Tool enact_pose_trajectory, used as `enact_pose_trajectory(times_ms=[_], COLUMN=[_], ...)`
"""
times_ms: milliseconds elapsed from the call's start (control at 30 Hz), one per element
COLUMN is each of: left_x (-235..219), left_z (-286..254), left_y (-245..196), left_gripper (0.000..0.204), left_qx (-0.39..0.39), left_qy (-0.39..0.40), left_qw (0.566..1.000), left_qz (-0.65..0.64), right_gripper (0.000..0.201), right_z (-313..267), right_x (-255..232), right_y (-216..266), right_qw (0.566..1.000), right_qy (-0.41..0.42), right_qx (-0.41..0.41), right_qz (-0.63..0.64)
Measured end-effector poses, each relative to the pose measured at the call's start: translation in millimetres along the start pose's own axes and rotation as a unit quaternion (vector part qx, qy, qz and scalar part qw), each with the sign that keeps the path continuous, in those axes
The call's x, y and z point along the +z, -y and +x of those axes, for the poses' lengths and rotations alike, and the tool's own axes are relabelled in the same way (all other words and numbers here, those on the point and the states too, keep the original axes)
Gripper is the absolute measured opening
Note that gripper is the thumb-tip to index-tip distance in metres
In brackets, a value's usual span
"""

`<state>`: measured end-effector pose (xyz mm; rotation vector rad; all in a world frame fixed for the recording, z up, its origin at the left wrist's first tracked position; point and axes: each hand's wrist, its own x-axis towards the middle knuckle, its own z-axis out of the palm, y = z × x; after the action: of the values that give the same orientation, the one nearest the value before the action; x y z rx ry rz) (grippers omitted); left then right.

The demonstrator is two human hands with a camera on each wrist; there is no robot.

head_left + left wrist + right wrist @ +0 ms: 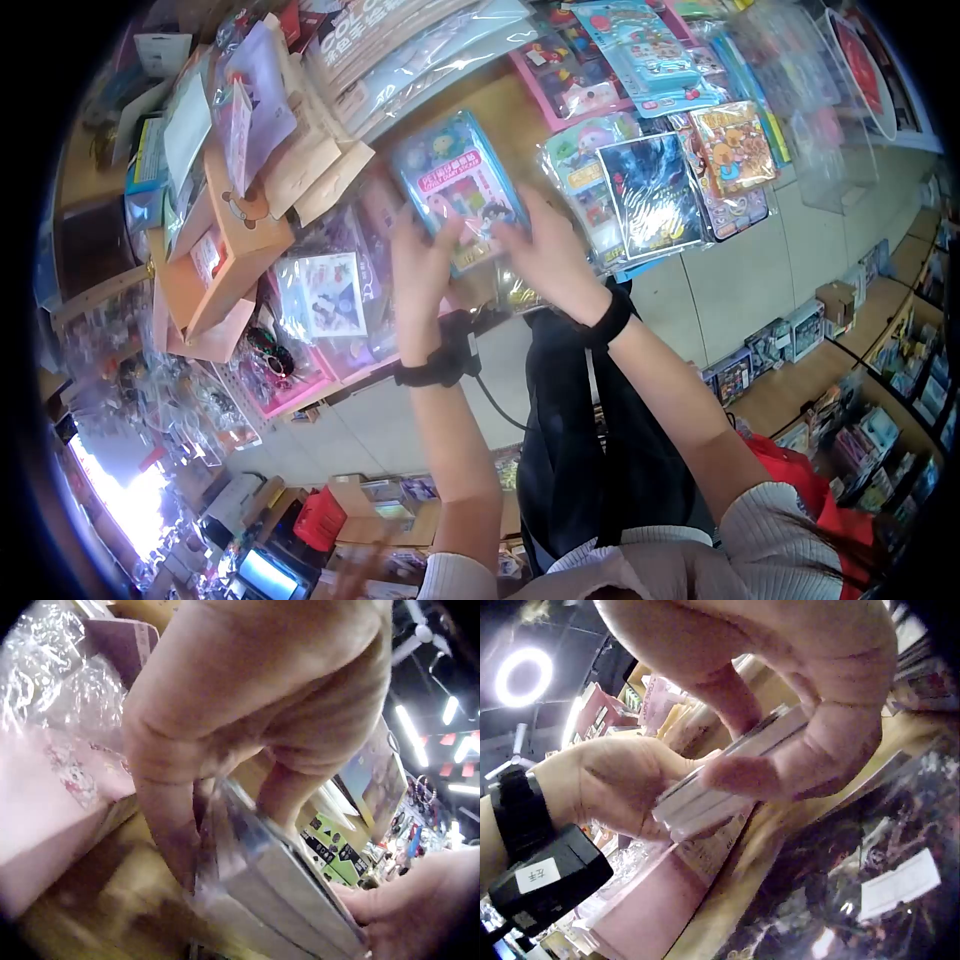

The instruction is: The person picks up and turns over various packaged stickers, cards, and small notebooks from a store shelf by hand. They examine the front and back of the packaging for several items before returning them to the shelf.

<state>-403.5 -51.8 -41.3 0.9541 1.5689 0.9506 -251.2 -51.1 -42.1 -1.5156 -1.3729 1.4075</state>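
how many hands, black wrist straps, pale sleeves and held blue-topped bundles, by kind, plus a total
hands: 2 (left hand, right hand)
black wrist straps: 2
pale sleeves: 2
held blue-topped bundle: 1
total: 7

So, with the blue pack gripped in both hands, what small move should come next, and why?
Probably ease the blue pack down onto the bare wood beside it: the left hand and right hand both grip its edges, and nothing lies on that strip.
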Motion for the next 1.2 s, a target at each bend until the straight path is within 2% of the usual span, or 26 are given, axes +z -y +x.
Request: enact_pose_trajectory(times_ms=[33, 100, 167, 233, 367, 433, 467, 500, 567, 600, 633, 700, 733, 767, 800, 833, 900, 1000, 1033, 1100, 1133, 1167, 1200], left_x=[1, 5, 5, 11, 24, 33, 36, 38, 42, 43, 43, 42, 42, 41, 39, 37, 37, 37, 38, 38, 39, 39, 39], left_z=[5, 14, 17, 18, -2, -12, -15, -18, -22, -23, -24, -21, -21, -21, -21, -22, -21, -24, -25, -25, -25, -25, -25], left_y=[5, 13, 13, 15, 8, 7, 11, 12, 12, 12, 16, 29, 27, 26, 20, 17, 20, 21, 23, 27, 27, 26, 26], left_gripper=[0.037, 0.038, 0.038, 0.041, 0.044, 0.046, 0.046, 0.046, 0.045, 0.043, 0.043, 0.04, 0.039, 0.039, 0.039, 0.039, 0.039, 0.039, 0.039, 0.039, 0.039, 0.039, 0.039], left_qx=[-0.001, 0.068, 0.058, 0.124, 0.102, 0.14, 0.168, 0.168, 0.174, 0.16, 0.157, 0.194, 0.206, 0.203, 0.195, 0.187, 0.187, 0.202, 0.199, 0.206, 0.205, 0.207, 0.209], left_qy=[-0.001, -0.076, -0.08, -0.146, -0.172, -0.201, -0.191, -0.192, -0.163, -0.127, -0.131, -0.132, -0.137, -0.141, -0.125, -0.109, -0.115, -0.126, -0.124, -0.13, -0.129, -0.131, -0.133], left_qw=[1.0, 0.992, 0.989, 0.974, 0.959, 0.905, 0.9, 0.904, 0.923, 0.944, 0.946, 0.898, 0.881, 0.883, 0.888, 0.892, 0.886, 0.881, 0.883, 0.87, 0.872, 0.87, 0.869], left_qz=[0.0, 0.068, 0.106, 0.122, 0.201, 0.349, 0.353, 0.344, 0.301, 0.259, 0.251, 0.373, 0.404, 0.399, 0.398, 0.397, 0.409, 0.409, 0.406, 0.428, 0.426, 0.428, 0.429], right_gripper=[0.032, 0.029, 0.024, 0.022, 0.023, 0.023, 0.024, 0.024, 0.027, 0.027, 0.027, 0.025, 0.026, 0.03, 0.036, 0.045, 0.049, 0.045, 0.045, 0.041, 0.036, 0.039, 0.042], right_z=[5, 18, 38, 51, 72, 77, 76, 72, 65, 66, 71, 90, 102, 119, 121, 155, 169, 207, 196, 163, 139, 121, 104], right_x=[2, 9, 22, 27, 38, 41, 40, 38, 37, 36, 35, 31, 28, 28, 32, 30, 27, 27, 26, 17, 10, 3, -5], right_y=[1, -1, -4, 2, 4, -2, -6, 1, 15, 22, 24, 30, 37, 41, 49, 37, 35, -5, 6, 32, 37, 47, 23], right_qw=[1.0, 0.999, 0.997, 0.998, 0.998, 0.999, 0.998, 0.997, 0.964, 0.956, 0.954, 0.908, 0.916, 0.892, 0.885, 0.782, 0.825, 0.858, 0.856, 0.877, 0.921, 0.939, 0.968], right_qy=[-0.006, -0.01, -0.053, -0.057, -0.056, -0.045, -0.042, -0.042, -0.066, -0.05, -0.047, -0.06, 0.002, 0.051, 0.005, 0.135, 0.107, 0.071, 0.073, 0.11, 0.063, 0.079, -0.008], right_qx=[0.006, 0.016, -0.017, -0.029, -0.001, -0.001, -0.039, -0.041, -0.04, -0.016, -0.018, -0.094, -0.043, -0.058, -0.032, -0.059, -0.056, -0.111, -0.109, -0.008, -0.062, -0.014, -0.131], right_qz=[0.017, 0.033, 0.049, 0.01, 0.013, 0.0, -0.038, -0.047, -0.256, -0.287, -0.296, -0.403, -0.398, -0.446, -0.464, -0.605, -0.553, -0.497, -0.5, -0.468, -0.38, -0.334, -0.213])
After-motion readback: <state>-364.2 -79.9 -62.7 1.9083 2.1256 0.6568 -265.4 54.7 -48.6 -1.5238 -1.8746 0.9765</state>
